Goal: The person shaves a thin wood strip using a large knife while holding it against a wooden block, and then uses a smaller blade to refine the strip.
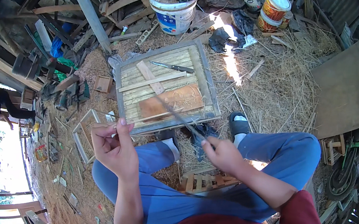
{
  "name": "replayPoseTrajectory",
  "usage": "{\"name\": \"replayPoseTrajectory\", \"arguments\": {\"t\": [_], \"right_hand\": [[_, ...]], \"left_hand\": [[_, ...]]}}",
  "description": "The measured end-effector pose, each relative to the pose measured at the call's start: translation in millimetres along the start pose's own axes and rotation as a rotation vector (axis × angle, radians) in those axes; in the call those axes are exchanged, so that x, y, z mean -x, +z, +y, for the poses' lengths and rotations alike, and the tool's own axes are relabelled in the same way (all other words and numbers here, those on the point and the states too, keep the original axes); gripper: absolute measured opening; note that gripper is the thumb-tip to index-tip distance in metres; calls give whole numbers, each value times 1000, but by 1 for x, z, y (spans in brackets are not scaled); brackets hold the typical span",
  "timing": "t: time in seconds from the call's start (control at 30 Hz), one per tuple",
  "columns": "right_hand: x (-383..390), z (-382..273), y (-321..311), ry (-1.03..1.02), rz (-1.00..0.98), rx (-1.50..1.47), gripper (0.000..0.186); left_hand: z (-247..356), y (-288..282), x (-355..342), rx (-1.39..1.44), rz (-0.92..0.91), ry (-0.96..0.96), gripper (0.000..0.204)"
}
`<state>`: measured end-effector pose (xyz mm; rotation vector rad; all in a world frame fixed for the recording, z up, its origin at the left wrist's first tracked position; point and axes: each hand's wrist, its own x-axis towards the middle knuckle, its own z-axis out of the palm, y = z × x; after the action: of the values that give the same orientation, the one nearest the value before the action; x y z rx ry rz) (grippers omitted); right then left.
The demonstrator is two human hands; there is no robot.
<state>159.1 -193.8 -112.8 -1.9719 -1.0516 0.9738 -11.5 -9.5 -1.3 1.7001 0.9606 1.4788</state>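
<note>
My right hand (223, 155) is closed on the near end of a long thin dark rod-like tool (179, 119), blurred, its kind unclear. The tool slants away and left over a wooden-slatted panel (131, 70) with a grey frame, in front of my knees. Left of it, my left hand (116, 146) is raised with thumb and fingers pinched; something tiny and pale may be between them. Under the tool lies a reddish-brown board (190, 96) with thin shavings on it. Beyond the board are crossed wooden strips (146, 72) and a knife (172, 67) with a dark handle.
A white bucket (172, 13) with black plastic on top stands beyond the panel. Stacked tubs (274, 11) are at the far right. A small wooden frame (87, 138) lies left of my knee. Straw (277, 88) covers the ground. Another person (5, 109) bends at the far left.
</note>
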Motion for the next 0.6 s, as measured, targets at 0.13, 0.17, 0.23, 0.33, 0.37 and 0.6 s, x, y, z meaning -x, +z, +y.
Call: {"name": "replayPoseTrajectory", "arguments": {"t": [0.13, 0.17, 0.23, 0.33, 0.37, 0.6], "right_hand": [[-1, 7, 7, 83, 6, -2, 47], [-3, 11, 4, 79, 16, -5, 47], [-5, 16, 1, 97, 6, 12, 46], [8, 9, 8, -27, 46, 35, 44], [10, 7, 13, -73, 71, 65, 47], [5, 10, 5, 24, 17, 65, 46]], "left_hand": [[1, -1, 2, 13, -29, -11, 21], [2, 0, 2, -5, -31, -3, 21], [6, 0, -1, 14, -46, 43, 21], [7, 3, 5, 41, -29, 35, 21], [8, 2, 2, 52, -39, 28, 21], [5, -5, 2, -2, -17, -26, 22]]}}
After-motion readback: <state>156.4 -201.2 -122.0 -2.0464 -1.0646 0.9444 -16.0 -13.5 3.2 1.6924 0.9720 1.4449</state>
